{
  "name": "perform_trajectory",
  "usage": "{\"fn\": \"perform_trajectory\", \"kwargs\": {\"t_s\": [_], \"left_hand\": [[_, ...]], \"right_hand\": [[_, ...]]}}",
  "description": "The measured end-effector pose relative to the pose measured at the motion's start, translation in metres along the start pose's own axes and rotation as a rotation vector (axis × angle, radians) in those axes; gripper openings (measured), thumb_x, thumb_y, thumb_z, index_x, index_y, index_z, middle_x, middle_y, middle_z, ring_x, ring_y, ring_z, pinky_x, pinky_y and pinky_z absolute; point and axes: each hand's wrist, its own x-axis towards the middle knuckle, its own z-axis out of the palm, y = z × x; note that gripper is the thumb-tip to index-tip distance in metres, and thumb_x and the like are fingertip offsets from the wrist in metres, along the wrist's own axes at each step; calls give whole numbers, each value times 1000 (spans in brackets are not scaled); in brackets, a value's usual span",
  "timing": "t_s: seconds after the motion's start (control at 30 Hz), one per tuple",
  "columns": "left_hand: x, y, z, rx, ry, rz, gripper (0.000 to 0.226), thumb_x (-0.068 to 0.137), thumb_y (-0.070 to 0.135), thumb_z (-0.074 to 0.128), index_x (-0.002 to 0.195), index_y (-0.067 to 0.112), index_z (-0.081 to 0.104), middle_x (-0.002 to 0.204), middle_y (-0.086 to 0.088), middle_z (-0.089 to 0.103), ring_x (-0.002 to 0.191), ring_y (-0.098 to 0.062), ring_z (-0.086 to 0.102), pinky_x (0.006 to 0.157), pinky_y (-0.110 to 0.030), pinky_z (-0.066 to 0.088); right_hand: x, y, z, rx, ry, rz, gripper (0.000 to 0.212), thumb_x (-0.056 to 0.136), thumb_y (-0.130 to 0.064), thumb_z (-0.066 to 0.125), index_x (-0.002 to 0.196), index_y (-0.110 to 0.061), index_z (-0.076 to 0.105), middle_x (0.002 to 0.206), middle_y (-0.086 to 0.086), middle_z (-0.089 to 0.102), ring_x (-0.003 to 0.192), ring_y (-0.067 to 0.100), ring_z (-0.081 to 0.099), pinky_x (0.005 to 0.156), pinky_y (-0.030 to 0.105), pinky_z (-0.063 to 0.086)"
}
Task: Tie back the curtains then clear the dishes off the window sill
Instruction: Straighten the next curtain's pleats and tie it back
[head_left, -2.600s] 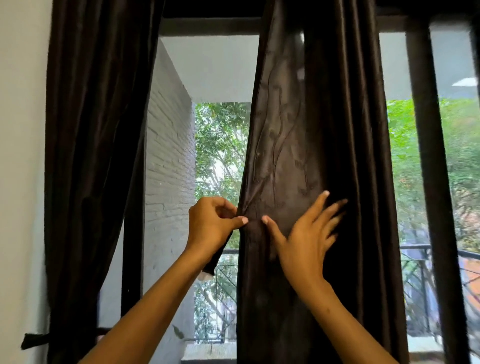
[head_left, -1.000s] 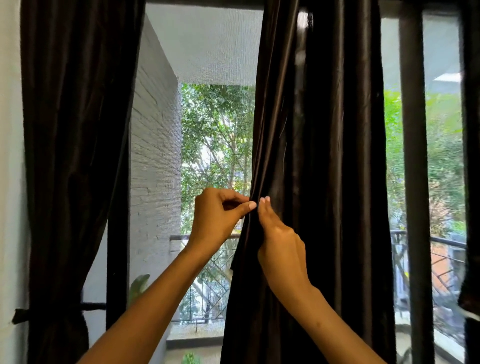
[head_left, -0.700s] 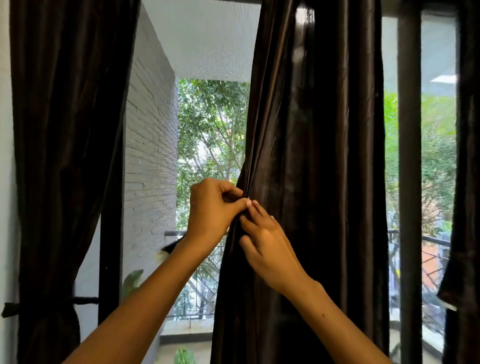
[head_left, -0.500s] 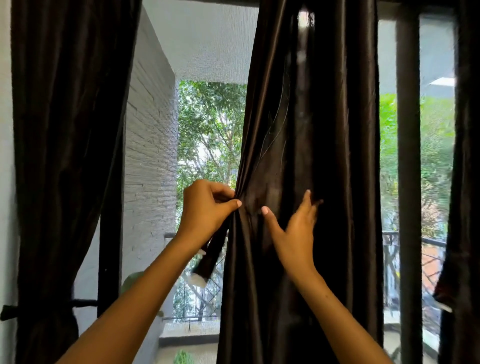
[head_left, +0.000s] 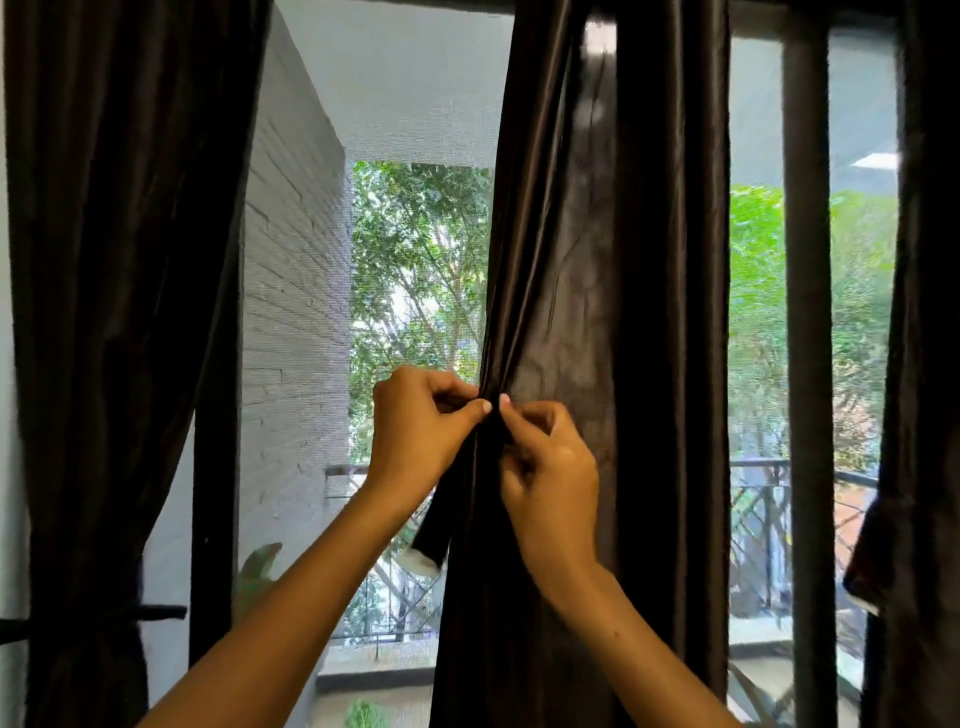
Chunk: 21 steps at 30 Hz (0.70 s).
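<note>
Middle curtain (head_left: 613, 312) hangs vertical, centre frame, open window gap to its left. Left hand (head_left: 415, 431) pinches the curtain's left edge; right hand (head_left: 550, 467) pinches the same gathered fold. Tie strap (head_left: 436, 530) dangles below, slanting down-left.

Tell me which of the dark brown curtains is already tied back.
The far-left dark brown curtain, cinched low by a dark tie-back band. The middle curtain hangs loose while both hands, left hand and right hand, pinch its edge.
</note>
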Motion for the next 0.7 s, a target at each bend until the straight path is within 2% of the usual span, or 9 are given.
{"fn": "perform_trajectory", "kwargs": {"t_s": [0.1,0.23,0.37,0.43,0.47,0.53,0.6,0.63,0.7], "left_hand": [[-2,0,1,-111,-36,-52,7,76,9,76,82,10,77,73,-2,73,70,-11,71,75,-33,59],[-7,4,2,-171,-66,-62,6,82,17,72,83,14,77,74,0,74,72,-10,71,76,-33,58],[-5,4,7,-153,8,-73,9,73,20,80,69,21,72,66,2,71,65,-10,70,70,-30,58],[-1,2,9,-105,33,-85,9,72,15,81,74,11,73,68,-3,71,65,-13,69,72,-32,59],[0,1,9,-84,39,-85,12,72,14,81,77,7,73,69,-6,71,66,-14,69,73,-34,59],[1,-1,8,-72,42,-85,15,70,13,82,79,5,73,69,-6,70,67,-16,69,73,-35,59],[1,-1,6,-77,33,-98,15,68,12,83,77,6,72,68,-5,70,66,-16,69,73,-35,59],[2,0,7,-77,26,-99,16,68,12,84,77,7,72,68,-5,70,66,-16,69,73,-36,59],[2,1,8,-69,18,-89,16,67,12,84,77,6,72,68,-5,70,66,-16,69,73,-35,59]], "right_hand": [[0,0,-4,81,-69,-14,58,71,-2,47,123,-19,64,101,1,58,86,18,61,71,32,50],[3,3,-9,104,-157,30,56,73,-6,46,125,-21,62,99,-5,53,82,13,58,70,28,49],[6,8,-17,49,-269,18,44,79,-21,51,121,-23,65,111,-3,53,103,17,56,83,40,50],[9,16,-20,-104,-150,21,40,83,-39,57,121,-29,64,138,4,43,132,26,38,107,53,35],[11,21,-22,-173,-87,94,49,83,-46,61,129,-30,57,152,10,27,142,30,20,113,55,20],[17,26,-27,-179,-87,313,88,79,-54,66,150,-25,21,159,14,-4,146,29,-4,114,53,9],[23,27,-31,71,-182,482,115,73,-54,70,151,-20,-8,159,11,-2,146,22,3,116,44,14],[27,29,-29,253,-203,550,118,71,-50,72,150,-19,-10,158,9,11,144,16,17,117,38,21],[33,29,-26,490,-184,627,107,73,-36,79,152,-17,8,144,7,44,128,10,44,110,38,37]]}}
